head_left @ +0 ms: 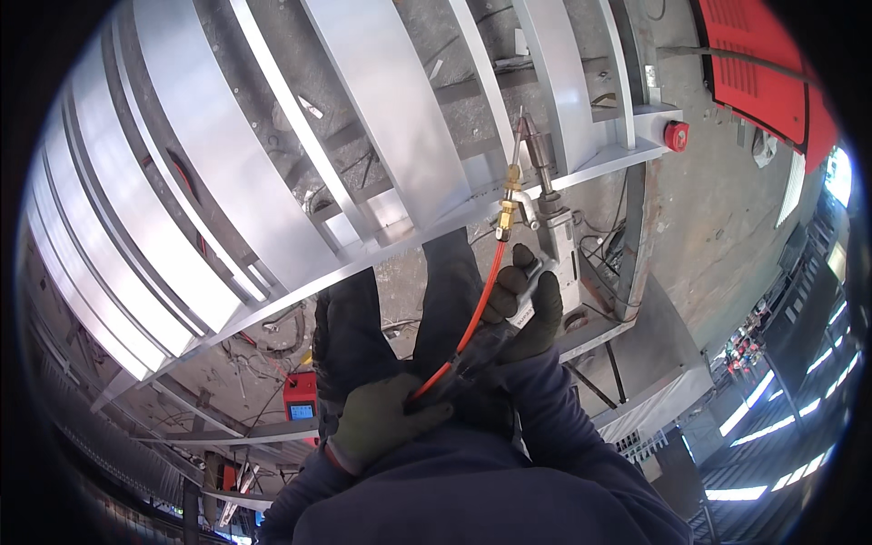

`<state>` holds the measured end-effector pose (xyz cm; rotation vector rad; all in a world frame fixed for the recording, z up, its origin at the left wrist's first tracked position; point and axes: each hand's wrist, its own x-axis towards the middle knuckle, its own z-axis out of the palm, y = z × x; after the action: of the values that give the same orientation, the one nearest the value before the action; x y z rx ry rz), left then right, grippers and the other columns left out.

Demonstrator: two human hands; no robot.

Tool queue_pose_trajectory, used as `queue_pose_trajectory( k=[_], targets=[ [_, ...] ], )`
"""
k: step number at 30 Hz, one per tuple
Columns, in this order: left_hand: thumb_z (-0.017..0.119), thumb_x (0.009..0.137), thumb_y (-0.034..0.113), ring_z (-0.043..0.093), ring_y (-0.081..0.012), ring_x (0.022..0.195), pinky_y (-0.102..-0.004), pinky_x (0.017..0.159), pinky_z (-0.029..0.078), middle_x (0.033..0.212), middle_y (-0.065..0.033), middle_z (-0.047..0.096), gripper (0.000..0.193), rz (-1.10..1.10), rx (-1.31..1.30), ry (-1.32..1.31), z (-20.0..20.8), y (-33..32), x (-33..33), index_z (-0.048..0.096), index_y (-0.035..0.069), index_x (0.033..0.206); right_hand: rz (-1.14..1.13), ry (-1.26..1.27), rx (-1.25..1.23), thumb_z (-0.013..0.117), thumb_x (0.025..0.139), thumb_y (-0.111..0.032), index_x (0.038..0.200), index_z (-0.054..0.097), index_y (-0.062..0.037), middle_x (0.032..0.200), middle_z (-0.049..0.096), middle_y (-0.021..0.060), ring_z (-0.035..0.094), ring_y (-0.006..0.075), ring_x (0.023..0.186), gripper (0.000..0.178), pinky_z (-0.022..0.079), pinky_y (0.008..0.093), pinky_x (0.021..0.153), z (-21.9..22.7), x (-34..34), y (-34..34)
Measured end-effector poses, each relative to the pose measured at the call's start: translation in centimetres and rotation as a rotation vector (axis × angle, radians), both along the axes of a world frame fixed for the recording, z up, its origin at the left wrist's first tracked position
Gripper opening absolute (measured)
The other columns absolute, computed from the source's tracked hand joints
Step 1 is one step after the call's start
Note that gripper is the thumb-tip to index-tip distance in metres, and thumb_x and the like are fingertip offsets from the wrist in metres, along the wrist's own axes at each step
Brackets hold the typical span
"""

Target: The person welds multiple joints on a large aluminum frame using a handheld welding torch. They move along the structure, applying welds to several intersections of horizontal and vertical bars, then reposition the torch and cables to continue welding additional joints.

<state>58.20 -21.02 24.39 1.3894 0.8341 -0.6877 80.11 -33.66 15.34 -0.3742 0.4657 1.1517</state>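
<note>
My right hand (531, 313), in a dark glove, is closed around the grip of a grey welding gun (561, 259). The gun's metal nozzle (538, 150) points away from me and lies over the edge of a silver metal frame (381, 100). A brass fitting (507, 204) with a thin wire guide runs beside the nozzle. From it an orange hose (481, 300) curves back toward my body. My left hand (383, 420), also gloved, is curled at my lap around the orange hose, where it meets a dark sleeve.
The frame's broad slats and gaps fill the upper left. A small red round thing (675, 136) sits at its right end. A red machine cabinet (772, 64) stands at the upper right. Below the frame is a red box with a screen (301, 400). Steel bars (636, 236) and loose cables surround my legs.
</note>
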Motion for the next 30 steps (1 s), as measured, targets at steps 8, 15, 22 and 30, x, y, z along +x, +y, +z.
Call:
queue_pose_trajectory(
  k=[8,15,22,30],
  targets=[
    [0.088,0.093,0.052,0.077,-0.0369,0.084,-0.0485,0.077,0.059,0.093,-0.0152,0.075,0.055,0.176,0.136,-0.082,1.2,0.2,-2.1,0.076,0.006,0.119,-0.006,-0.034,-0.316,0.064,0.116,-0.039,0.154,0.061,-0.0098,0.110,0.065,-0.0026,0.060,0.0143,0.089,0.047,0.054,0.0354,0.082,3.0,-1.4,3.0],
    [0.084,0.095,0.036,0.073,-0.0407,0.107,-0.0543,0.089,0.058,0.115,-0.0167,0.075,0.056,-0.022,0.747,-0.041,2.5,1.5,-8.3,0.068,0.009,0.142,0.158,-0.179,-0.536,0.071,0.112,-0.028,0.145,0.066,-0.0004,0.127,0.074,0.0105,0.072,0.0217,0.114,0.043,0.061,0.0393,0.099,6.5,-6.7,5.2],
    [0.090,0.092,0.028,0.076,-0.0377,0.088,-0.0498,0.078,0.059,0.099,-0.0156,0.077,0.043,-0.006,0.772,-0.082,2.5,6.0,-13.4,0.070,0.007,0.123,0.385,-0.789,-0.681,0.069,0.112,-0.009,0.146,0.064,0.0019,0.125,0.074,0.0124,0.075,0.0232,0.104,0.037,0.062,0.0364,0.092,8.4,-11.4,9.7],
    [0.088,0.098,0.020,0.072,-0.0175,0.068,-0.0376,0.063,0.054,0.077,-0.0124,0.074,0.026,0.062,0.320,0.100,2.6,14.0,-11.2,0.073,0.000,0.104,0.482,-0.487,-0.686,0.074,0.112,-0.022,0.150,0.062,-0.0009,0.106,0.077,0.0015,0.068,0.0069,0.094,0.045,0.055,0.0274,0.080,7.7,-10.0,13.6]
  ],
)
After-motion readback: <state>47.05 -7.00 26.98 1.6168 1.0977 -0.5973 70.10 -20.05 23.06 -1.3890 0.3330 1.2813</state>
